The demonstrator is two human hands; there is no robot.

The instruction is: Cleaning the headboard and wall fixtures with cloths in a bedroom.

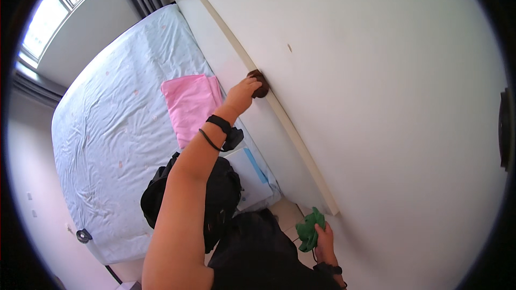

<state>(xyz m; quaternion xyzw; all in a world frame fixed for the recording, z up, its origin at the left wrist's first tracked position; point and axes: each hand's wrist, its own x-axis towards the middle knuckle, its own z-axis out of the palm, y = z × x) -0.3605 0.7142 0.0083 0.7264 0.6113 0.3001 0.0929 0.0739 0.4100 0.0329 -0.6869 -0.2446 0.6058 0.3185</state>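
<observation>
Brown cloth (262,87), small, dark, bunched against headboard (279,113)

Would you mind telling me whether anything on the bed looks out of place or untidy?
The black bag slumps over the bed's near corner, and the pink cloth lies slightly askew near the headboard. Nothing looks spilled or damaged.
</observation>
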